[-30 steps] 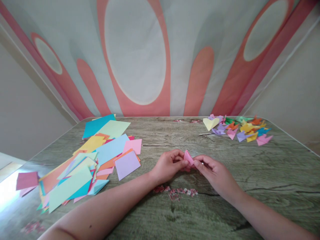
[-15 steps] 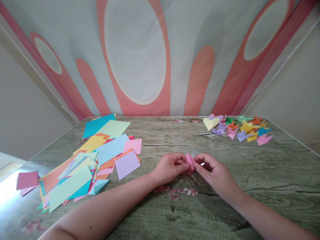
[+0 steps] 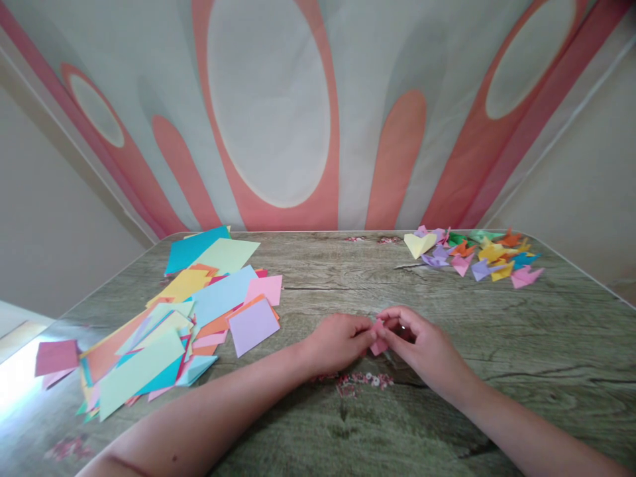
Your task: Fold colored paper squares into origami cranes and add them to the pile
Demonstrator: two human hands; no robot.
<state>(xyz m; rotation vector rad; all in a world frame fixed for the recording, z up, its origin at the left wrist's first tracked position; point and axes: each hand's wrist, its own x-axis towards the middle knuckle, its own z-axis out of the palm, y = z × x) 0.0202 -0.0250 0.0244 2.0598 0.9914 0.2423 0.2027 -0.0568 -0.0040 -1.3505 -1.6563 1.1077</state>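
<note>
Between my two hands, low over the middle of the table, is a small piece of folded pink paper (image 3: 379,341). My left hand (image 3: 340,341) pinches its left side between thumb and fingers. From the right, my right hand (image 3: 415,338) grips the paper with thumb and forefinger, the other fingers curled behind. My fingertips cover much of the paper, so its exact folded shape is hard to make out.
On the left of the wood-patterned table (image 3: 322,265) spreads a pile of coloured paper sheets (image 3: 144,371), with a lilac square (image 3: 254,326) nearest my left hand. Several folded paper figures (image 3: 491,253) and a pale yellow paper heart (image 3: 419,245) lie at the back right.
The pink paper has tipped from an upright point to a lower, flatter position. My left hand has turned over it, and both hands have shifted slightly lower.
</note>
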